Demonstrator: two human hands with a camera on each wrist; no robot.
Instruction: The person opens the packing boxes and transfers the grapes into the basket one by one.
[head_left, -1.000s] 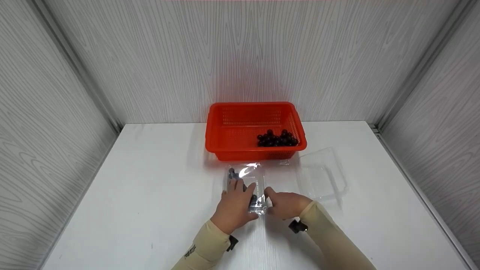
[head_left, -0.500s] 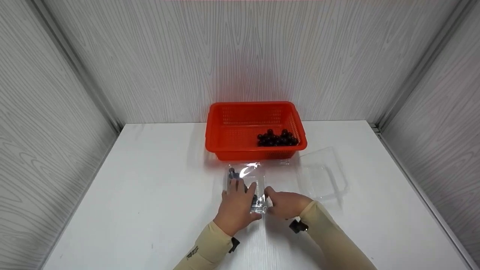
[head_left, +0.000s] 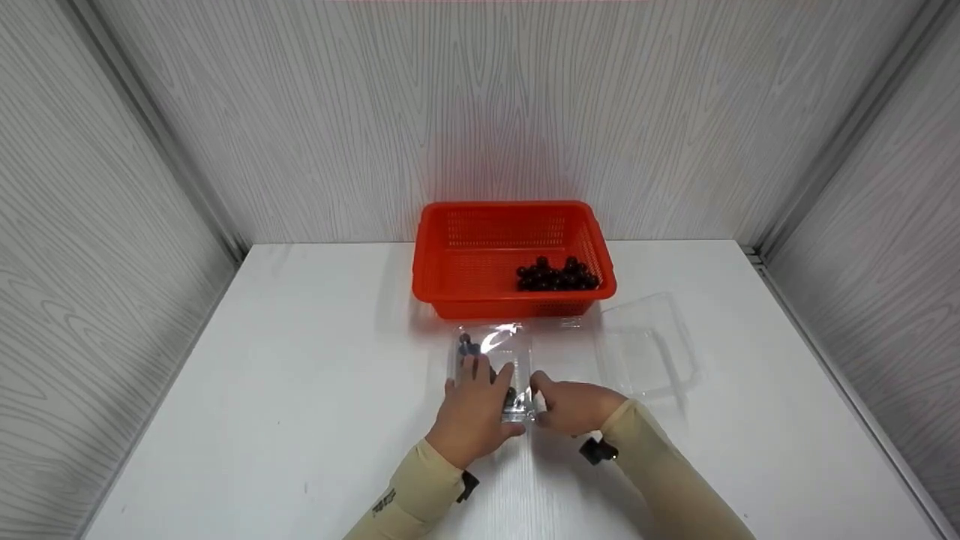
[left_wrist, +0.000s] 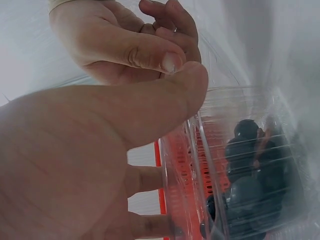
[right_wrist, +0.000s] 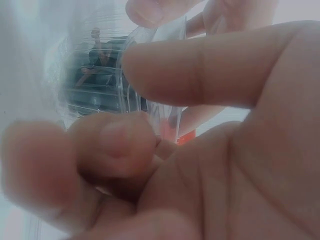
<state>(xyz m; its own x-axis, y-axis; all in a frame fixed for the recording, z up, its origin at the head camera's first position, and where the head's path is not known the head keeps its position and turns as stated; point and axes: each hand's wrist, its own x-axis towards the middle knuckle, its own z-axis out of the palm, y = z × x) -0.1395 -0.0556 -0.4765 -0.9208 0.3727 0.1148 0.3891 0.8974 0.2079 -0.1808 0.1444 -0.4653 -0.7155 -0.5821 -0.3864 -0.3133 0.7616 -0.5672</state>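
Note:
A clear plastic clamshell box (head_left: 515, 352) lies in front of the red basket with its lid down. Dark grapes (left_wrist: 245, 195) with bits of stem show through its wall in the left wrist view. My left hand (head_left: 469, 420) rests on top of the lid, fingers spread and the thumb out along the near edge. At the box's right near corner, my right hand (head_left: 577, 409) pinches the rim between thumb and curled fingers. Close up in the right wrist view, the thumb (right_wrist: 170, 72) lies against the plastic edge; part of the grip is hidden.
Behind the box stands a red basket (head_left: 517, 307), with a bunch of dark grapes (head_left: 556, 277) in its right side. An opened clear plastic box (head_left: 637, 345) lies on the white table (head_left: 300, 375) to the right. Wood-grain panels (head_left: 330, 127) enclose the table's back and sides.
My left hand has shifted slightly right on the lid, its thumb reaching nearer the right hand. The right hand stays at the box's corner almost unmoved.

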